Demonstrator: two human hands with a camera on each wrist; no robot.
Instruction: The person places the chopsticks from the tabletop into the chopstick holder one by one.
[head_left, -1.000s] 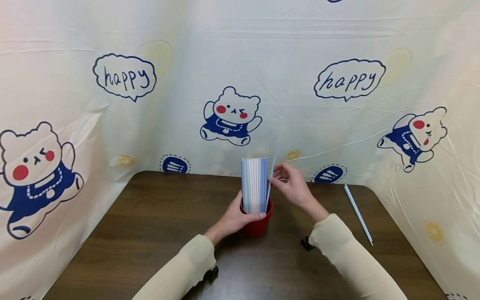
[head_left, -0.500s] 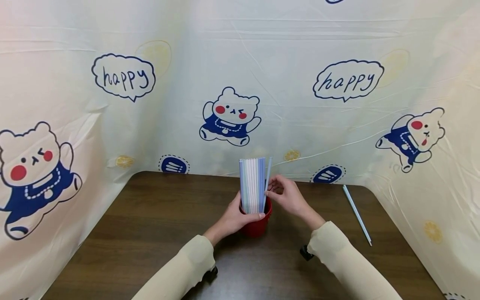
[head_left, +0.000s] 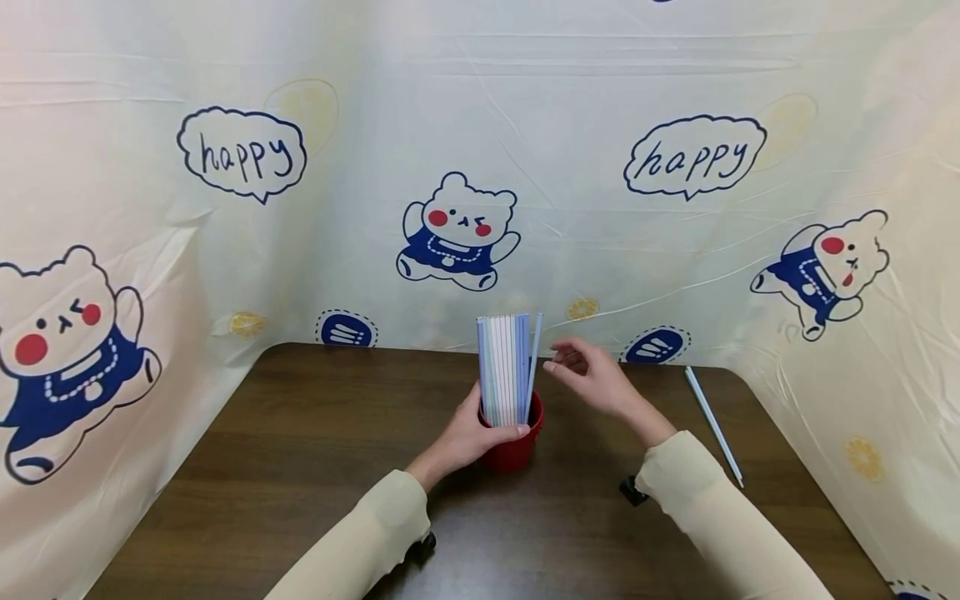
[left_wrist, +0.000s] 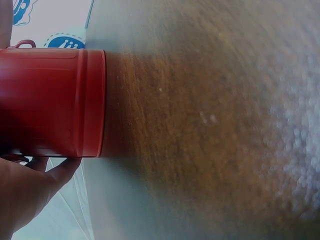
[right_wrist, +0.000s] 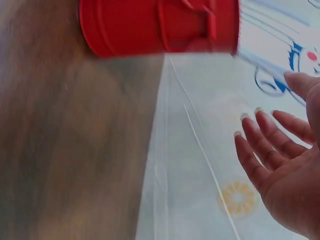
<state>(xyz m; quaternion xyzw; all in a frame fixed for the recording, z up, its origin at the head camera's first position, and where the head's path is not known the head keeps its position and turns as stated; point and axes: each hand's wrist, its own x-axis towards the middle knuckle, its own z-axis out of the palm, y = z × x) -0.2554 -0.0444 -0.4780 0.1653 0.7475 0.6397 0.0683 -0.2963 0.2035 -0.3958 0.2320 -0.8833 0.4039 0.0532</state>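
A red bucket (head_left: 513,457) with a small side handle stands upright on the table. A packed bundle of thin straws (head_left: 501,367), white, pale green and blue, rises from it. At the bundle's right, a single pale-blue straw (head_left: 536,358) leans slightly outward inside the rim. My left hand (head_left: 468,435) grips the bucket near its rim, thumb across the front and fingers behind the far side. To the right of the lone straw, my right hand (head_left: 597,382) is lifted with loosely bent fingers and nothing in it. In the right wrist view its fingers (right_wrist: 270,142) are spread apart.
A few pale-blue straws (head_left: 715,427) lie together near the right edge of the dark wooden table (head_left: 300,467). A pale printed curtain (head_left: 360,125) hangs behind and along both sides of the table.
The right hand lowered a pale-blue straw into the bucket beside the bundle, then let go and moved off to the right. The left hand keeps its grip on the bucket.
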